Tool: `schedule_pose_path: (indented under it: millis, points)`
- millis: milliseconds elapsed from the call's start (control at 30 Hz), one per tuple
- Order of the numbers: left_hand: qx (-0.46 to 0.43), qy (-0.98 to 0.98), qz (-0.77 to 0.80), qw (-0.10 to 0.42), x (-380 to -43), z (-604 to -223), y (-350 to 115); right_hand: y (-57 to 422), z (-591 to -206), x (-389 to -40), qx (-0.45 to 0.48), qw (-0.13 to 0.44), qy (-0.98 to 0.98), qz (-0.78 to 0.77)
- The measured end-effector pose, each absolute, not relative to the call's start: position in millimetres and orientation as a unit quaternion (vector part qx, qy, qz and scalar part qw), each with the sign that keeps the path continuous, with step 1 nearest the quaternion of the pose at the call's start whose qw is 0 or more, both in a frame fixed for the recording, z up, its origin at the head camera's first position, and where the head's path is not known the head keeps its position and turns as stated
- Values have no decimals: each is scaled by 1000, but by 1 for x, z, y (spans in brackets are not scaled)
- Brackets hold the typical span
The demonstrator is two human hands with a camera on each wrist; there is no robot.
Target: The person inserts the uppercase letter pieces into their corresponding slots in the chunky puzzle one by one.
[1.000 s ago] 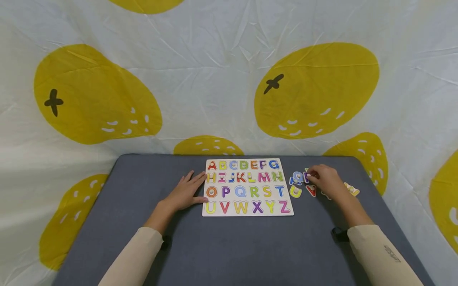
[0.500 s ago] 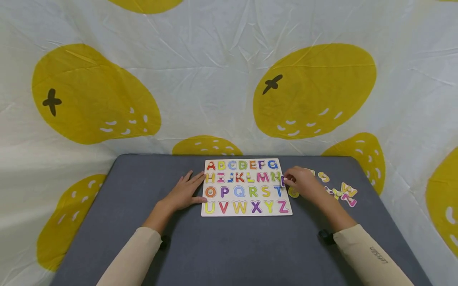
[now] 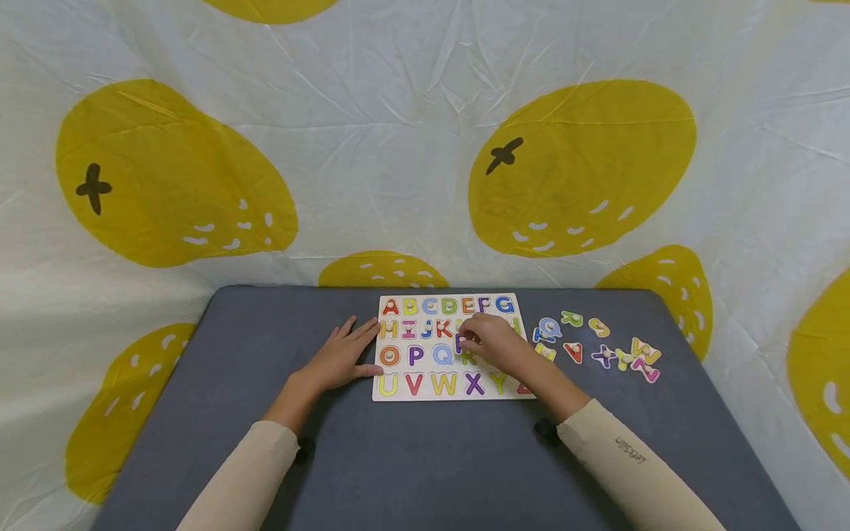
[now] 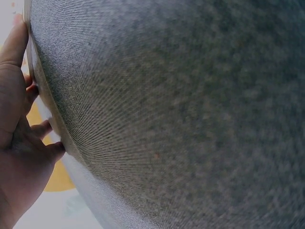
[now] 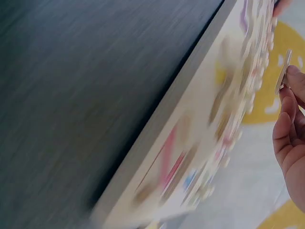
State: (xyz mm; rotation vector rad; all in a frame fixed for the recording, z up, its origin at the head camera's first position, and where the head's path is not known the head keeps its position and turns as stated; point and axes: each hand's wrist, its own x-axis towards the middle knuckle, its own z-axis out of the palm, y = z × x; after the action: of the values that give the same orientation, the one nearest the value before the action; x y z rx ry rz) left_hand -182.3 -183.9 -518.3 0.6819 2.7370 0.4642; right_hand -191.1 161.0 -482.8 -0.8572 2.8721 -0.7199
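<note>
A white wooden alphabet puzzle board lies on the table. Knobbed letters fill its upper rows; the P, Q and bottom-row places show no knobs. My right hand is above the board's middle and pinches a purple letter piece, which looks like the P. In the right wrist view that thin piece is edge-on between thumb and fingers, raised off the board. My left hand is spread on the table, its fingertips and thumb touching the board's left edge. The left wrist view shows that hand with its fingers extended.
Loose letter pieces lie right of the board: a blue Q, a green R, a yellow S, a red V, a purple X and several others. The grey table meets a patterned cloth behind.
My right hand has picked the purple letter from the loose pieces and carried it left over the board. The left hand has stayed at the board's edge.
</note>
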Motion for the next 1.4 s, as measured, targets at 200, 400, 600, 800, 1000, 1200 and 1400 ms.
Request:
schedule_pose_path:
  millis: [200, 400, 600, 800, 1000, 1200, 1400]
  points:
    - [238, 948, 158, 138, -182, -519, -185, 123, -486, -193, -314, 43, 922, -223]
    - [242, 948, 158, 134, -184, -518, -184, 95, -493, -197, -338, 55, 916, -206]
    - [239, 949, 159, 132, -184, -517, -184, 77, -500, -202, -349, 57, 919, -175]
    - [241, 948, 160, 132, -182, -517, -184, 72, -503, -202, -349, 62, 920, -170]
    - [239, 948, 162, 134, -182, -517, -183, 70, -501, -200, -347, 70, 920, -170]
    - [242, 948, 161, 129, -182, -518, -184, 75, -497, -198, -334, 81, 920, -187]
    - [241, 948, 161, 131, -182, -517, -184, 96, -488, -193, -312, 75, 924, -205]
